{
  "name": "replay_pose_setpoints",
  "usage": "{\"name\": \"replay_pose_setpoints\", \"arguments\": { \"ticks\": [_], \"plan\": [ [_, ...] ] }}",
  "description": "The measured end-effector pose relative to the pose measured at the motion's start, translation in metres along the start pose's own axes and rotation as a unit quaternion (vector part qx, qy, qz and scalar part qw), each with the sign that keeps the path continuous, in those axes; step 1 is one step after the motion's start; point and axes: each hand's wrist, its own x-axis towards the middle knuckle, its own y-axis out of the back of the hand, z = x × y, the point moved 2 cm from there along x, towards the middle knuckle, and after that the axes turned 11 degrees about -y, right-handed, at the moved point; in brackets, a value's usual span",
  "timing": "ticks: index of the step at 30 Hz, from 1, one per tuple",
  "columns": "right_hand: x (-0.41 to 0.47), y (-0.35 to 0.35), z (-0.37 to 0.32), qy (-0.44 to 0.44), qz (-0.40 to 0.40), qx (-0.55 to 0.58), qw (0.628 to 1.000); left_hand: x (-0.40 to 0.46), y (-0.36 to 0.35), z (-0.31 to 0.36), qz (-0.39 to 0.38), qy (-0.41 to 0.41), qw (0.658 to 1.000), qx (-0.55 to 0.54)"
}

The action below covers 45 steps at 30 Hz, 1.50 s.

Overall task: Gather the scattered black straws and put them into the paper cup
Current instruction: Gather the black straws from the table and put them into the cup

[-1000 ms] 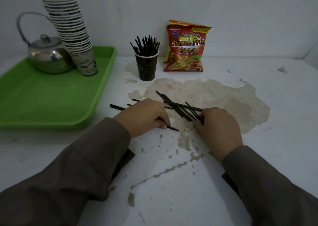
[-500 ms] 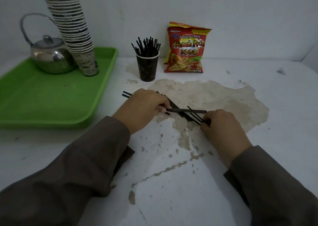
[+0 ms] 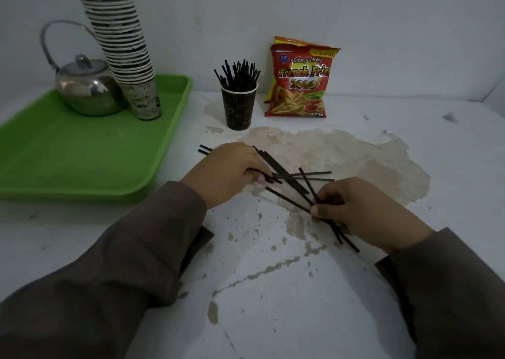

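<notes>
Stained white table (image 3: 273, 290) filling frame. Both hands now lifting loose black straws (image 3: 289, 179) at centre, flat on surface moments ago. Left hand (image 3: 226, 172) pinching several; right hand (image 3: 355, 211) gripping crossed bunch. Paper cup (image 3: 239, 109), upper centre, waiting, already holding straws.

Loose straws (image 3: 284, 172) lie before the paper cup (image 3: 239, 109), tray (image 3: 82, 161) left, snack bag (image 3: 299, 81) right.

Words I can read in front of me

The red snack bag (image 3: 299, 81) against the wall says "Kentang Goreng" and "French Fries", the last letters running off its edge, over "2000", with a small "TOP" badge; print on the paper cup (image 3: 239, 109) and the cup stack (image 3: 124, 55) is too blurred to read.
</notes>
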Motion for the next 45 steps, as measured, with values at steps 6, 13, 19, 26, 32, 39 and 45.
{"name": "replay_pose_setpoints", "arguments": {
  "ticks": [6,13,19,26,32,39,45],
  "plan": [
    [0.001,-0.007,-0.008,0.005,-0.148,0.233,0.961,0.002,0.018,-0.005,0.09,0.036,0.993,-0.071],
    [0.017,-0.008,-0.034,0.034,-0.174,0.373,0.911,0.005,0.045,0.001,0.266,0.088,0.871,-0.404],
    [0.045,0.014,-0.074,0.083,-0.08,0.381,0.917,0.012,0.07,-0.007,0.363,0.071,0.791,-0.488],
    [0.093,0.058,-0.135,0.161,0.124,0.407,0.891,0.056,0.123,-0.027,0.441,0.052,0.815,-0.372],
    [0.128,0.075,-0.162,0.172,0.274,0.346,0.881,0.075,0.145,-0.042,0.46,0.051,0.852,-0.243],
    [0.154,0.048,-0.153,0.147,0.305,0.335,0.879,0.08,0.108,-0.064,0.454,0.088,0.869,-0.175],
    [0.171,0.031,-0.143,0.156,0.298,0.256,0.906,0.082,0.085,-0.087,0.409,0.105,0.892,-0.165]
  ]
}}
